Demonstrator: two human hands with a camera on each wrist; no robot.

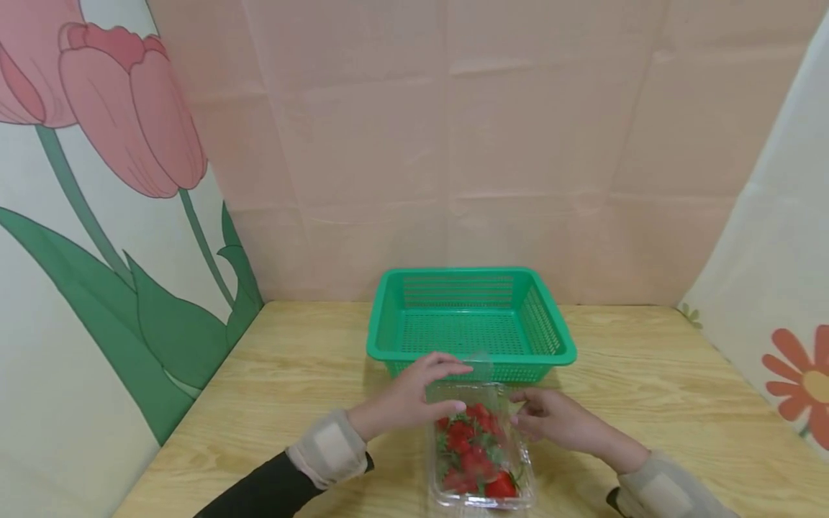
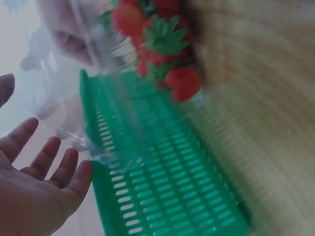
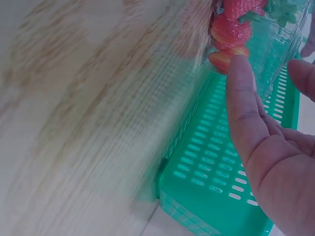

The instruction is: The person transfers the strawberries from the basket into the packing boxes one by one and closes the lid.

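Lying on the pale wooden worktop (image 1: pixel 648 403) close to the person, a clear plastic clamshell punnet (image 1: pixel 481 453) holds red strawberries with green caps (image 1: pixel 476 452), and both bare hands are at its far end. The left hand (image 1: pixel 409 394) reaches over the punnet's far left corner with its fingers straight and loosely spread, the fingertips at the thin transparent lid flap (image 1: pixel 481 365) that stands up at the far edge; whether they press on the flap or only brush it cannot be told. From the left wrist view that hand (image 2: pixel 37 191) shows an open palm with separated fingers just beside the crinkled clear plastic (image 2: pixel 93 123), gripping nothing. The right hand (image 1: pixel 553 421) sits against the punnet's right side near the far corner, its fingers bent gently inward. In the right wrist view its forefinger (image 3: pixel 241 98) lies extended along the clear wall, touching it beside a strawberry (image 3: pixel 229 32); no pinch is visible.

Just beyond the punnet stands a green perforated plastic basket (image 1: pixel 470 321), rectangular and shallow, its near rim close to the punnet's far edge. Both forearms wear beige wrist bands (image 1: pixel 327 447) over dark sleeves. A pink cloth backdrop (image 1: pixel 518 144) hangs behind the worktop, with a painted pink tulip panel (image 1: pixel 116 144) on the left and a panel with an orange flower (image 1: pixel 806 381) on the right.
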